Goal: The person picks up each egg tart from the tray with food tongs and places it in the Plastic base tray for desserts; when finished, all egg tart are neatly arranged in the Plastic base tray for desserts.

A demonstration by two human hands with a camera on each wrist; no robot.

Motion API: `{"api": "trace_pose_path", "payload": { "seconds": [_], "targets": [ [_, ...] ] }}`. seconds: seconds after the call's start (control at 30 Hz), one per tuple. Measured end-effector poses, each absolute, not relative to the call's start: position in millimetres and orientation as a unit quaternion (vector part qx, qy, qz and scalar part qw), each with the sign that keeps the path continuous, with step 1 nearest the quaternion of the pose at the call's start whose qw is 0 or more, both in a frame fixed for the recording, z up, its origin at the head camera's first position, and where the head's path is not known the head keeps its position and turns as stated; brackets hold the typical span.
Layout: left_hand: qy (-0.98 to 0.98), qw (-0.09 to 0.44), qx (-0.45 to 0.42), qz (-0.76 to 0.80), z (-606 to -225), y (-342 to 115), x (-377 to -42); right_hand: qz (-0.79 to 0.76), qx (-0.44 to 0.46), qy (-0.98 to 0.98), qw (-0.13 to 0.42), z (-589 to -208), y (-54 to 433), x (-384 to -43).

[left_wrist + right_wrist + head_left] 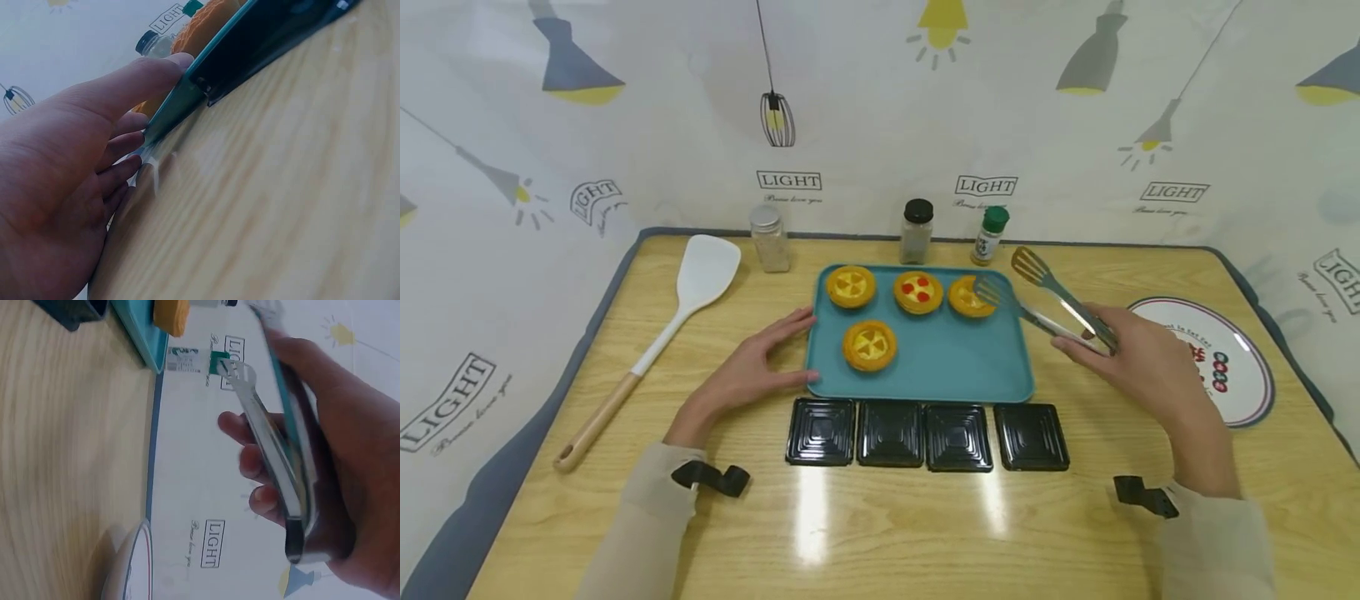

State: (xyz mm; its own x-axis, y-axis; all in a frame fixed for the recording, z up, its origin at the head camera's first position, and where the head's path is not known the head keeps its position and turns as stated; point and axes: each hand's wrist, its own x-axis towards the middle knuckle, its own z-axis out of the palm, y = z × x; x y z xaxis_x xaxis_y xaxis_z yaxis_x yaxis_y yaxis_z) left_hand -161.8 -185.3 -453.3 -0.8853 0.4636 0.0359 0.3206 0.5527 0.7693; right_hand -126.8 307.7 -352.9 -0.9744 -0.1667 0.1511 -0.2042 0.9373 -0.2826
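A blue tray (pixel 955 358) holds several egg tarts, among them a front-left tart (pixel 869 346) and one with red pieces on top (pixel 917 292). My left hand (pixel 741 375) rests at the tray's left side; its thumb touches the rim near the front corner, and the fingers are spread along the edge. In the right hand (pixel 1150 367) I grip metal tongs (pixel 1070 302) with slotted ends, their arms apart. One slotted end overlaps the right-hand tart (pixel 968 300) in the head view. Nothing is between the tongs' ends.
Several square black plastic trays (pixel 891 433) line the table in front of the blue tray. A white spatula (pixel 662 337) lies left, an oval plate (pixel 1247 367) right. Behind stand a silver-capped jar (pixel 771 242), a black-capped jar (pixel 916 233) and a green-capped bottle (pixel 988 237).
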Motion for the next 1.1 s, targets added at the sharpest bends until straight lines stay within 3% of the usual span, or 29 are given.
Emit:
{"api": "trace_pose_path", "payload": {
  "seconds": [0.3,1.1],
  "targets": [
    [0.873,0.087,0.224,0.424,-453.1,-186.7,-160.0,0.122,0.109,-0.986,0.039,-362.3,292.5,-128.2],
    [0.871,0.089,0.225,0.427,-453.4,-187.5,-162.0,0.116,0.114,-0.984,0.073,-369.0,286.9,-130.3]
  ]
}}
